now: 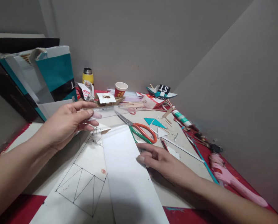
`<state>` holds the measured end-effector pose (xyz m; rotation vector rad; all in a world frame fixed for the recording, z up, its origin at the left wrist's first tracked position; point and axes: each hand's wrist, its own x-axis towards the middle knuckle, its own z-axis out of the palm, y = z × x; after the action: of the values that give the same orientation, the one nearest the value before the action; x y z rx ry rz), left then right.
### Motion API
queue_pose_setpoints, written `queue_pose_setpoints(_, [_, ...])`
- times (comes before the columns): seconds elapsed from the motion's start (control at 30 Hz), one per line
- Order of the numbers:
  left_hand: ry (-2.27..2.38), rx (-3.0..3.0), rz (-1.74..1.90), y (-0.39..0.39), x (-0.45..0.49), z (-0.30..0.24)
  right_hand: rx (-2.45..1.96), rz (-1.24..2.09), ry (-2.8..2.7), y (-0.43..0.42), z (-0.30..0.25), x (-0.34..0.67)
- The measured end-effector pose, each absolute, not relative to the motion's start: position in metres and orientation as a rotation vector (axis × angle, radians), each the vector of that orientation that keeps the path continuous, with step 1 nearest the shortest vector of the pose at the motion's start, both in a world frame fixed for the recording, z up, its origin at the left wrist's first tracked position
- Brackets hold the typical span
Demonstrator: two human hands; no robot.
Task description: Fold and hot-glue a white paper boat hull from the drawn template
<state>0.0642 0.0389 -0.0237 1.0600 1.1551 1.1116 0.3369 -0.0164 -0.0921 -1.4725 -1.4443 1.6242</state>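
Head view: just above centre, a clear ruler (106,112) (presumably light, slick, best held by its edges) is pinched by the left hand (70,119), the half-curled right hand (158,158) being set against white card (125,168), grip unclear.

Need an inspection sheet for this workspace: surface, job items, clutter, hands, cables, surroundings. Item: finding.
Surface: pale board over a red covering.
Job items: clear ruler held above the surface; white strip partly covering a sheet with drawn lines; scissors with orange and green handles beyond the strip.
Clutter: teal triangles, red paper cup, yellow bottle without a cap, pink object at right.
Hands: left hand grips the ruler; right hand is at the strip's right edge, grip unclear.
Cables: none clearly seen.
Surroundings: grey walls; torn teal carton at left.
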Motion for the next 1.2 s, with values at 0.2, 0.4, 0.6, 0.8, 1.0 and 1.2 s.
queue_pose_setpoints(0.2, [1.072,1.054,1.020,0.032,0.071,-0.032,-1.588,1.071,-1.724,-0.019,-0.078,0.347])
queue_pose_setpoints(0.4, [1.078,1.071,0.882,0.002,0.098,-0.047,-1.111,1.664,-1.233,-0.013,-0.076,0.321])
queue_pose_setpoints(0.6, [1.018,1.155,0.749,-0.012,0.109,-0.049,-1.099,1.590,-1.106,0.002,-0.069,0.313])
queue_pose_setpoints(0.8, [1.244,1.797,0.586,-0.007,0.098,-0.059,-1.153,1.386,-1.073,0.013,-0.065,0.331])
queue_pose_setpoints(1.0, [1.248,2.350,-0.154,-0.033,0.118,-0.083,-1.259,1.518,-1.310,0.008,-0.076,0.330])
queue_pose_setpoints(1.2, [1.150,2.466,-0.204,-0.024,0.109,-0.083,-1.318,1.699,-1.465,0.007,-0.075,0.334])
